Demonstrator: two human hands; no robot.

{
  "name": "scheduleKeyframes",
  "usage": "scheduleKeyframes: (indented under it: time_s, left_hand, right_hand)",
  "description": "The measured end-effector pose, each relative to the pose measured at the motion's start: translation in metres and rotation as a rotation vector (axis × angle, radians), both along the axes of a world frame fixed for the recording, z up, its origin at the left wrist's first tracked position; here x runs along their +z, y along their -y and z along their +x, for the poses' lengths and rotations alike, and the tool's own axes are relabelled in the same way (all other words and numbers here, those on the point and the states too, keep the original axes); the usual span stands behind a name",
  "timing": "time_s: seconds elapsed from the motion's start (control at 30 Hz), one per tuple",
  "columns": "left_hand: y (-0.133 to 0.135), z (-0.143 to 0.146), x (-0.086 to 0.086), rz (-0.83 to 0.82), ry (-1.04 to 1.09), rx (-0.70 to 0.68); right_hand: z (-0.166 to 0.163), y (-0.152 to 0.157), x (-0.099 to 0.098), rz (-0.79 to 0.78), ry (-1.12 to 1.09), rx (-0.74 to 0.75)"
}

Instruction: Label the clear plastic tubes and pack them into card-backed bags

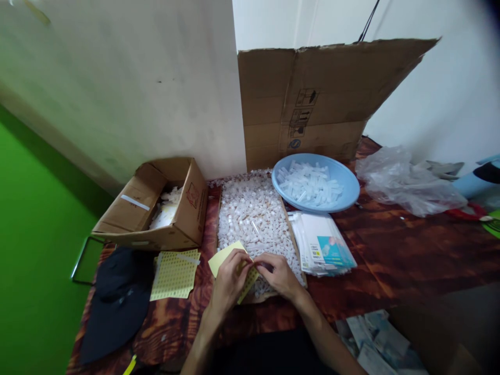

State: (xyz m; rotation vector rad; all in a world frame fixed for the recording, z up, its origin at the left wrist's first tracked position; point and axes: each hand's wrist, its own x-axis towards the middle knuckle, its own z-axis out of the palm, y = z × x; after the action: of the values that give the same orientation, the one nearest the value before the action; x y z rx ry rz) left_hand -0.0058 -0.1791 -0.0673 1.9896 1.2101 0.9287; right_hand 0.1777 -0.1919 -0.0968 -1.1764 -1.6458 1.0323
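Note:
My left hand [229,284] is closed on a yellow sticker sheet [223,257], holding it up over the near end of a flat cardboard tray [294,237] heaped with small white pieces [250,213]. My right hand [276,273] meets it from the right, fingers pinched at the sheet's dotted edge; what they pinch is too small to make out. Both hands touch at the sheet.
A stack of dotted yellow sheets [175,273] and a black cap [115,302] lie to the left. An open carton [156,205] stands behind them. A blue basin [315,183] of clear pieces, printed packets [323,250], a crumpled plastic bag [406,179] and an upright cardboard sheet [312,99] are to the right.

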Motion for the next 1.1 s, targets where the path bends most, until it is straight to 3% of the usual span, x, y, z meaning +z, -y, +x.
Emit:
scheduleKeyframes:
  time_s: [0.33, 0.6, 0.83, 1.1]
  left_hand:
    - [-0.005, -0.002, -0.007, 0.050, -0.065, -0.124]
    - [-0.006, 0.000, -0.008, 0.003, -0.042, -0.147]
    - [-0.008, 0.001, -0.022, -0.188, 0.234, -0.013]
    - [-0.002, 0.010, -0.008, -0.281, 0.366, -0.046]
  right_hand:
    - [0.004, 0.001, -0.005, -0.003, 0.016, 0.006]
    - [0.005, 0.003, -0.007, -0.031, 0.079, -0.017]
    - [0.023, -0.002, -0.021, -0.013, 0.236, -0.298]
    - [0.014, 0.002, 0.002, 0.116, 0.173, -0.020]
